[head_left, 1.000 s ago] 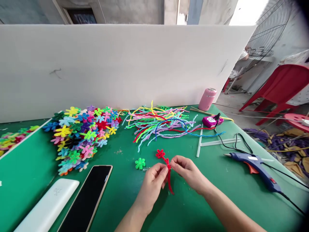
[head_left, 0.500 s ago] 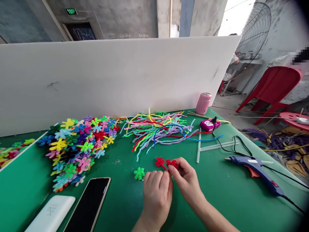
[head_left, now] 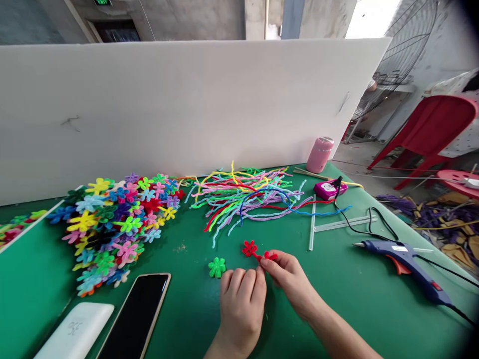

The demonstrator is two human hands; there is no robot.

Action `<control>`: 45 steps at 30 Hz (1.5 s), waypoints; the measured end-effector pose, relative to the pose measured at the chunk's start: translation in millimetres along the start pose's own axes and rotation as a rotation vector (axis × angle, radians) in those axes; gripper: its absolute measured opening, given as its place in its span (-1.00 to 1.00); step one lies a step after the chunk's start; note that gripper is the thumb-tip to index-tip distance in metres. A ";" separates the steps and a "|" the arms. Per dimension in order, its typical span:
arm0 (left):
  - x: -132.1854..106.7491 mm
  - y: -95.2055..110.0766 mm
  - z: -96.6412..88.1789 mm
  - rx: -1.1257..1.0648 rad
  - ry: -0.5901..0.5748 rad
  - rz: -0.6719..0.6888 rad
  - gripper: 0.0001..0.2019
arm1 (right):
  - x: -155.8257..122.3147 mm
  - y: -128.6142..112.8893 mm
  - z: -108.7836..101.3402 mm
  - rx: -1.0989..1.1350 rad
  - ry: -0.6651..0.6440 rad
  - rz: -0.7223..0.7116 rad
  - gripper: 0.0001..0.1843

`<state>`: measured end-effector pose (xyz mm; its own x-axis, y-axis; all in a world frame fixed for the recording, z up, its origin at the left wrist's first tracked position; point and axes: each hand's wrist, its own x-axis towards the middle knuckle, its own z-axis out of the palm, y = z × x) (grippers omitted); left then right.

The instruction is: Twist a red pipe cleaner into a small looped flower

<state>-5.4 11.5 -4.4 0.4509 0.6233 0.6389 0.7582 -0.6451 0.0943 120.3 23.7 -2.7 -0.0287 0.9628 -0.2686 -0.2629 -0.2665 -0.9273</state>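
A red pipe-cleaner flower [head_left: 249, 248] sticks out above my closed hands, its short red stem running down to my fingertips. My right hand [head_left: 291, 277] pinches a red looped part [head_left: 271, 256] of the same fuzzy wire between thumb and forefinger. Pressed against it, my left hand [head_left: 242, 299] is closed with its back towards me; its fingertips meet the lower end of the red piece, though the grip itself is mostly hidden. Just left of my left hand, a green pipe-cleaner flower [head_left: 217, 268] lies on the green table [head_left: 187, 309].
A heap of colourful flowers [head_left: 112, 219] lies left, behind a phone [head_left: 134, 316] and white power bank [head_left: 77, 329]. Loose pipe cleaners [head_left: 247, 197] spread across the back. A blue glue gun [head_left: 404, 264], glue sticks [head_left: 312, 227] and pink cylinder [head_left: 320, 154] stand or lie right. A white board [head_left: 187, 109] closes the back.
My right fingers have turned the red looped part, which now shows flatter and more edge-on. My left hand stays nearly in place. The camera view has tipped slightly downward.
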 end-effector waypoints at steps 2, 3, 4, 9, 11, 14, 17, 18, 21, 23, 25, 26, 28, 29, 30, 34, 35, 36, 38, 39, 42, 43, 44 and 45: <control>-0.8 0.1 1.2 -0.138 0.028 -0.098 -0.81 | -0.4 -0.3 1.2 0.058 0.009 0.004 -0.63; -0.6 0.5 1.1 -0.242 0.027 -0.178 -0.82 | -0.7 -0.4 1.5 0.072 0.011 -0.009 -0.64; 0.1 0.8 0.5 -0.367 0.003 -0.278 -0.85 | -1.0 -0.4 1.3 0.076 0.008 -0.024 -0.64; 5.5 -1.4 -4.4 -1.158 -0.325 -0.947 -0.79 | -0.5 -0.7 -8.0 0.059 -0.114 -0.045 -0.68; 6.6 -3.9 -4.3 -1.483 -0.365 -1.130 -0.78 | 0.0 -1.3 -13.4 0.088 -0.192 -0.003 -0.71; 6.4 -6.8 -2.3 -1.820 -0.394 -1.236 -0.81 | 0.1 -1.9 -19.2 0.179 -0.293 0.123 -0.74; 5.9 -8.1 -1.1 -1.913 -0.444 -1.184 -0.81 | -0.2 -2.0 -21.0 0.237 -0.318 0.212 -0.74; 5.9 -8.3 -1.4 -1.887 -0.453 -1.157 -0.82 | -0.2 -2.1 -21.0 0.228 -0.312 0.209 -0.74; 6.6 -8.4 -3.5 -1.739 -0.469 -1.102 -0.84 | -0.3 -3.4 -20.5 0.137 -0.312 0.125 -0.74; 7.6 -7.9 -5.3 -1.672 -0.480 -1.072 -0.83 | -0.6 -4.7 -20.4 0.095 -0.298 0.074 -0.73; 8.7 -6.6 -6.8 -1.645 -0.488 -1.054 -0.82 | -1.6 -5.9 -20.5 0.094 -0.255 0.051 -0.72; 9.2 -5.6 -7.4 -1.643 -0.489 -1.051 -0.82 | -2.2 -6.4 -20.5 0.100 -0.235 0.043 -0.71; 10.0 -2.9 -8.0 -1.672 -0.493 -1.049 -0.82 | -4.0 -7.4 -20.0 0.109 -0.227 0.030 -0.71; 10.1 -1.4 -8.0 -1.690 -0.493 -1.051 -0.83 | -4.9 -7.8 -19.4 0.114 -0.240 0.025 -0.72; 10.0 0.2 -7.9 -1.696 -0.491 -1.054 -0.83 | -5.9 -8.3 -18.6 0.119 -0.257 0.019 -0.72; 7.3 5.7 -7.7 -1.524 -0.469 -1.033 -0.77 | -9.8 -8.8 -14.0 0.059 -0.252 -0.048 -0.71; 6.7 6.9 -8.2 -1.457 -0.456 -1.013 -0.75 | -10.6 -8.4 -12.8 0.018 -0.226 -0.079 -0.70; 6.5 8.1 -9.2 -1.392 -0.438 -0.986 -0.74 | -11.4 -7.8 -11.6 -0.024 -0.202 -0.107 -0.69; 7.3 10.8 -12.7 -1.263 -0.394 -0.920 -0.72 | -12.8 -6.4 -9.4 -0.099 -0.160 -0.150 -0.67; 8.4 12.4 -15.0 -1.199 -0.372 -0.881 -0.72 | -13.3 -5.8 -8.2 -0.134 -0.144 -0.163 -0.66; 12.4 17.3 -21.6 -1.040 -0.296 -0.781 -0.75 | -14.4 -5.5 -4.3 -0.219 -0.098 -0.182 -0.65; 13.4 18.6 -22.9 -1.009 -0.276 -0.774 -0.76 | -14.5 -6.1 -3.1 -0.235 -0.086 -0.184 -0.64; 14.0 19.5 -23.4 -1.004 -0.272 -0.789 -0.77 | -14.7 -6.9 -1.9 -0.241 -0.077 -0.183 -0.64; 14.2 20.1 -23.2 -1.031 -0.280 -0.831 -0.77 | -14.8 -7.9 -1.0 -0.237 -0.077 -0.174 -0.64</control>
<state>5.3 -2.9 24.3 0.2095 0.9765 -0.0506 0.2116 0.0052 0.9773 123.8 11.5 8.3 -0.0781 0.9931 -0.0880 -0.0379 -0.0912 -0.9951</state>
